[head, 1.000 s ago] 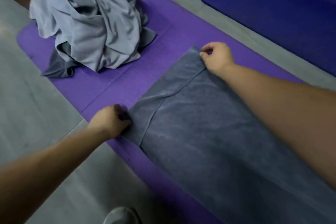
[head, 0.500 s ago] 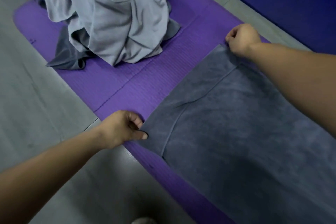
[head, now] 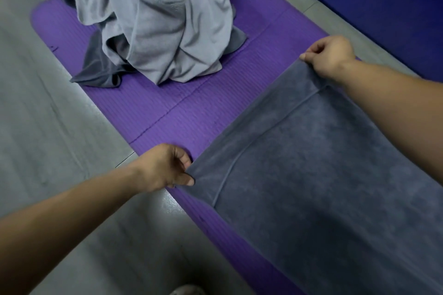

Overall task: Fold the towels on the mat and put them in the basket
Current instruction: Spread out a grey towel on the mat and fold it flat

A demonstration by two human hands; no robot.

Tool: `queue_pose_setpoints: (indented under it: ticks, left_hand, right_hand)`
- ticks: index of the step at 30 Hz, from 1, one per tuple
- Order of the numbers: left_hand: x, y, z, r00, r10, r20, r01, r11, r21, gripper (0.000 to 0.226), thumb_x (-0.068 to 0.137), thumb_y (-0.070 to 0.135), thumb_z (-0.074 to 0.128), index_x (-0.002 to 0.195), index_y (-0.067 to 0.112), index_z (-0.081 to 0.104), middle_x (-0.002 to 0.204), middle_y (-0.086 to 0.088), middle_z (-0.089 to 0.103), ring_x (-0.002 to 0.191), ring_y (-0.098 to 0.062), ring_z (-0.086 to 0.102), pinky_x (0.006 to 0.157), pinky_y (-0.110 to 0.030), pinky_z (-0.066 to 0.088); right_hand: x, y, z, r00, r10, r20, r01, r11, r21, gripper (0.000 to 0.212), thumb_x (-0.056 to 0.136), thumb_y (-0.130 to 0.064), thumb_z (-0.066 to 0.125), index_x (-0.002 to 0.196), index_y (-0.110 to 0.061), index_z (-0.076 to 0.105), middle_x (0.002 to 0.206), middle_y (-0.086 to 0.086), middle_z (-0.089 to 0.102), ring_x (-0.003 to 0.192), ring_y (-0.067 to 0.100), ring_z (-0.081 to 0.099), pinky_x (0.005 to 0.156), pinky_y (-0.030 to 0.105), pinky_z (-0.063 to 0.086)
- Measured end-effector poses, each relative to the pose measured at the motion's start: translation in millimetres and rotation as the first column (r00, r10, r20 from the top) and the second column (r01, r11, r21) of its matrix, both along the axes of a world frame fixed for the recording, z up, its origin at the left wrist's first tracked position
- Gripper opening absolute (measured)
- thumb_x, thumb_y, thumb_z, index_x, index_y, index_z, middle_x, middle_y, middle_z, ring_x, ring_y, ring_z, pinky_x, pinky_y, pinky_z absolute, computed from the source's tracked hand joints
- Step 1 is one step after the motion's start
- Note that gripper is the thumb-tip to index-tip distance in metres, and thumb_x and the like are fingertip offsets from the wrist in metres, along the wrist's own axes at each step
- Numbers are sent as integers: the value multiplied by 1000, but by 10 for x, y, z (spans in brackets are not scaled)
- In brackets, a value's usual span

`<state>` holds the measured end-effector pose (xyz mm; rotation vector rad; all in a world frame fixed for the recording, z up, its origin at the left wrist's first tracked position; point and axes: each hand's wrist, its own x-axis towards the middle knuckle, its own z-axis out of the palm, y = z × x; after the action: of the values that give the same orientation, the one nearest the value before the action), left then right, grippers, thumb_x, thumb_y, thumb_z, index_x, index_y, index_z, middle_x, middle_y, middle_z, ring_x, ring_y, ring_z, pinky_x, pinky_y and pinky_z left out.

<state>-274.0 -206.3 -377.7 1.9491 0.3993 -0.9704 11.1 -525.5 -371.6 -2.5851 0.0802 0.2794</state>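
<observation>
Both far corners of the dark grey towel (head: 311,175), spread at lower right on the purple mat (head: 155,108), now sit slightly higher than a second ago. The left hand (head: 165,167) at lower left pinches one corner and the right hand (head: 329,57) at upper right pinches the other. Bringing both corners back level should keep the fold square.

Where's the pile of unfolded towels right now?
In the head view, the light grey towel pile sits upper left on the purple mat, at its far end, beyond the spread dark grey towel.
</observation>
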Motion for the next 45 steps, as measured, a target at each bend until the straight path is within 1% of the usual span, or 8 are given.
queue_pose_setpoints:
  ticks: [4, 6, 12, 16, 23, 29, 36, 45]
  left_hand:
    - [90, 24, 86, 993, -109, -34, 108, 994, -13, 19, 75, 7, 89, 83, 14, 74, 69, -1, 70, 64, -17, 62, 63, -33, 56]
    - [95, -29, 176, 997, -77, -31, 70, 983, -170, 16, 76, 5, 87, 87, 9, 76, 78, -4, 75, 70, -17, 66, 68, -30, 57]
    - [100, -506, 516, 999, 52, -7, -47, 831, -554, 11, 77, 20, 86, 85, 15, 81, 88, -5, 76, 83, -13, 69, 81, -24, 53]
    - [17, -1121, 627, 999, 35, -16, -38, 822, -568, 13, 76, 26, 87, 84, 17, 81, 86, -3, 76, 81, -12, 67, 80, -26, 52]
    - [-316, -2196, 1009, 981, -190, -46, 113, 742, -661, 15, 71, 22, 85, 80, 11, 81, 85, -3, 77, 80, -8, 68, 80, -20, 53]
    - [-673, -2998, 1309, 911, -413, -13, 311, 705, -637, 9, 80, 17, 83, 85, 10, 81, 94, -11, 77, 85, -15, 64, 84, -27, 50]
    - [-1371, -4169, 1258, 941, -339, 7, 290, 796, -531, 9, 90, 14, 76, 82, 10, 77, 66, 7, 67, 60, -1, 59, 58, -17, 50]
    - [-2298, -5627, 707, 983, -164, 78, 181, 844, -505, 24, 95, 14, 72, 78, -3, 72, 66, 3, 61, 64, -7, 51, 61, -26, 42]
  right_hand:
    - [-40, -51, 100, 999, -7, -52, 16, 986, 168, 15, 93, -26, 73, 81, -20, 66, 71, 4, 58, 53, 15, 57, 53, 31, 55]
    - [-71, -121, 215, 998, 10, -55, 4, 970, 244, 13, 95, -23, 70, 86, -17, 65, 66, 8, 54, 40, 8, 53, 43, 30, 56]
    - [-347, -626, 686, 992, -96, -84, 125, 862, 491, 20, 100, -27, 61, 82, -20, 59, 58, 0, 62, 44, 10, 58, 48, 28, 58]
    - [-639, -1070, 911, 975, -183, -125, 221, 819, 530, 28, 93, -38, 70, 79, -18, 57, 69, 9, 65, 53, 16, 65, 54, 30, 59]
    - [-1335, -1888, 1043, 960, -263, -99, 274, 802, 530, 21, 91, -7, 72, 80, -19, 59, 60, -6, 60, 58, 11, 66, 60, 34, 62]
    - [-2018, -2675, 1239, 938, -344, -42, 307, 768, 562, 18, 95, -5, 65, 84, -19, 65, 85, 4, 63, 69, 11, 67, 57, 29, 60]
    - [-2636, -3872, 1035, 845, -524, -107, 478, 651, 590, 22, 94, -3, 64, 83, -21, 69, 79, 1, 65, 54, 2, 61, 48, 21, 52]
    - [-3245, -5112, 338, 716, -663, -218, 641, 502, 580, 22, 96, -4, 60, 88, -22, 70, 81, -2, 68, 56, 0, 62, 59, 20, 55]
